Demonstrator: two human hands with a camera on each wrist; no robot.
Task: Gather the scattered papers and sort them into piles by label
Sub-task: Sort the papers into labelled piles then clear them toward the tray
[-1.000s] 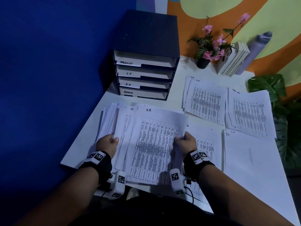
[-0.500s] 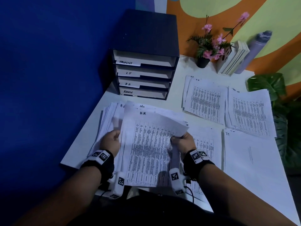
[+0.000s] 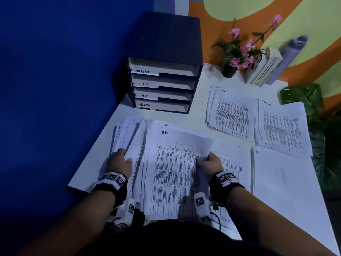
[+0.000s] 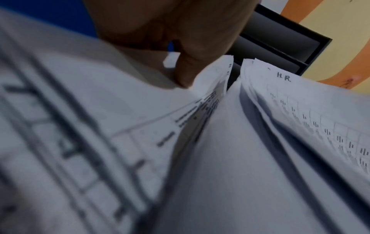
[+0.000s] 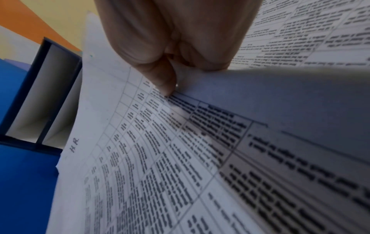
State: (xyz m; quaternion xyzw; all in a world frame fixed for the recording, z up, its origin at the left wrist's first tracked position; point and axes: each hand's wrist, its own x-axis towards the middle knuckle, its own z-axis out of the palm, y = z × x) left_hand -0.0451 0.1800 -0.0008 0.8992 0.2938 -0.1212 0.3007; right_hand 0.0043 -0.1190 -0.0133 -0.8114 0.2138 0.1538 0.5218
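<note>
Right hand (image 3: 209, 164) pinching the right edge of the top H.R sheet (image 3: 175, 174), thumb and fingers (image 5: 160, 79) curled on the paper, that edge lifted off the stack. Sheet lying portrait in front of the body, long axis running away from the chest toward the black tray organiser (image 3: 164, 61), handwritten "H.R" heading at the far end, table of print facing up.

Left hand (image 3: 120, 162) at the left edge of the unsorted stack (image 3: 129, 137), fingers curled round a bundle of sheets there; in the left wrist view a finger (image 4: 186, 69) pressed down between fanned pages. Stack fanned out leftward, its long axis likewise pointing to the organiser, near edge hanging over the surface's front rim.

Sorted piles on the white surface (image 3: 103, 163) to the right: an H.R pile (image 3: 232, 115) at the far middle, a task-list pile (image 3: 282, 126) just beside it on the right, an I.T pile (image 3: 287, 182) nearer the front right, and one more printed pile (image 3: 230, 163) partly under the right wrist, label hidden. All portrait, headings at the far end.

Organiser trays labelled TASKLIST, I.T, H.R, ADMIN from top to bottom. Potted pink flowers (image 3: 238, 52), leaning books (image 3: 265, 67) and a grey roll (image 3: 289, 54) at the back by the painted wall.
</note>
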